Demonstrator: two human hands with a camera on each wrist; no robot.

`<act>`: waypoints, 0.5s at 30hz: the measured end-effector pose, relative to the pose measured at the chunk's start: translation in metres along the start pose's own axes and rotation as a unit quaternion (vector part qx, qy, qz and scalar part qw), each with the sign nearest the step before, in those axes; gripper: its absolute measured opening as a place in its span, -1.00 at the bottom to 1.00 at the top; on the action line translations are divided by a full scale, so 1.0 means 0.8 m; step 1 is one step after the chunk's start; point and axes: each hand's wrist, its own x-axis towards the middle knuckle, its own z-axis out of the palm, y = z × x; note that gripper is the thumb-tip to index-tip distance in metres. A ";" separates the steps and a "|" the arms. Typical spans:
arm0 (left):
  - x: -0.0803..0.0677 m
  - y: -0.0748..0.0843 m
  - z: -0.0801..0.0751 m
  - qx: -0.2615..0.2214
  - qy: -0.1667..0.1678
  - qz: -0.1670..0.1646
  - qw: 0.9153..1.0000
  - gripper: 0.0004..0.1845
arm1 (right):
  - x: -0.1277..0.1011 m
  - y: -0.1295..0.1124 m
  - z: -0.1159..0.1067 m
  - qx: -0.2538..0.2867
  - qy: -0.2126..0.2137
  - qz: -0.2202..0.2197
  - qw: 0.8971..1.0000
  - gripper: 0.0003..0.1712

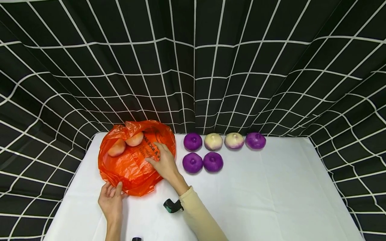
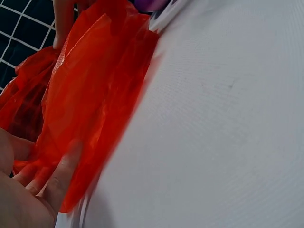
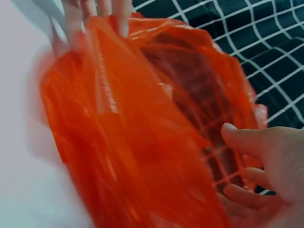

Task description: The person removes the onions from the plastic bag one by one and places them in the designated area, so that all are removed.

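Note:
An orange-red plastic bag (image 1: 135, 170) lies spread with its mouth open at the left of the table, black print showing inside. Two round, pale-orange fruit or vegetables (image 1: 117, 147) sit in its far left part. My left hand (image 1: 111, 201) pinches the bag's near edge, thumb on top; some of its fingers (image 2: 59, 173) show through the thin film in the left wrist view. Over the bag's right side hangs my right hand (image 1: 165, 163), thumb and forefinger apart and nothing between them. In the right wrist view its thumb (image 3: 244, 137) stands by the bag's mouth.
Right of the bag, several turnip-like vegetables stand in two rows: purple ones (image 1: 192, 163) and cream ones (image 1: 213, 141). A black device (image 1: 172, 206) shows beside the right sleeve (image 1: 202, 214). Black curtains with white grid lines (image 1: 235, 67) enclose the white table (image 1: 286, 187).

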 end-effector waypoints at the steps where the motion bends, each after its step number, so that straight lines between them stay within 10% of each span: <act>1: 0.000 0.000 0.000 0.001 -0.003 0.001 1.000 -0.73 | 0.001 0.000 0.004 -0.007 -0.003 0.003 1.000 -0.24; 15: 0.004 -0.003 0.000 0.020 -0.015 -0.007 1.000 -0.72 | 0.069 -0.014 0.054 -0.165 -0.052 0.018 0.985 -0.24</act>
